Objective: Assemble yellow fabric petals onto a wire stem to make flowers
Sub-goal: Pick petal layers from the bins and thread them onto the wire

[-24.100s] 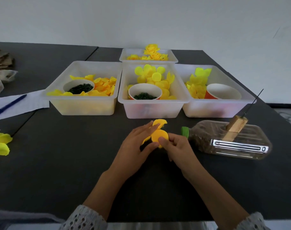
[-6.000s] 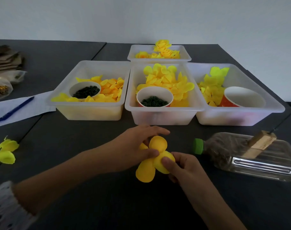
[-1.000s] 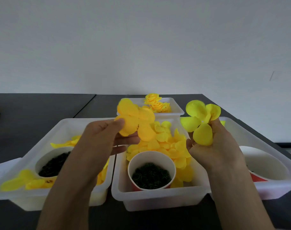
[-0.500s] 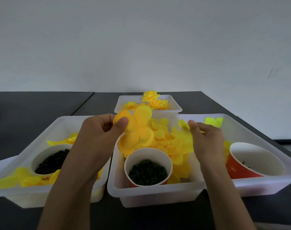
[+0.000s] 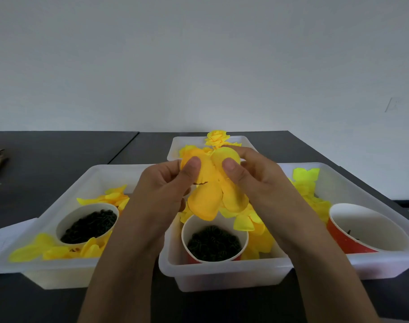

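Observation:
Both hands are raised above the middle tub (image 5: pixel 222 273), holding one orange-yellow fabric petal piece (image 5: pixel 207 199) with several lobes. My left hand (image 5: pixel 161 190) pinches its upper left lobe between thumb and fingers. My right hand (image 5: pixel 252 180) pinches the upper right lobe the same way. Two lobes hang down below the thumbs. No wire stem shows in this view. Loose yellow petals (image 5: pixel 250 223) lie in the tub under the hands.
Three clear tubs stand side by side on the dark table: the left tub (image 5: pixel 59 271) with petals and a cup of dark beads (image 5: pixel 88 226), the middle one with a red cup (image 5: pixel 214 241), the right tub (image 5: pixel 385 264) with a red cup (image 5: pixel 366 229). A back tub (image 5: pixel 175 148) holds finished flowers (image 5: pixel 216 137).
My right hand left the petals in the middle tub and came up to pinch the petal piece that my left hand was holding. Both hands now hold it together.

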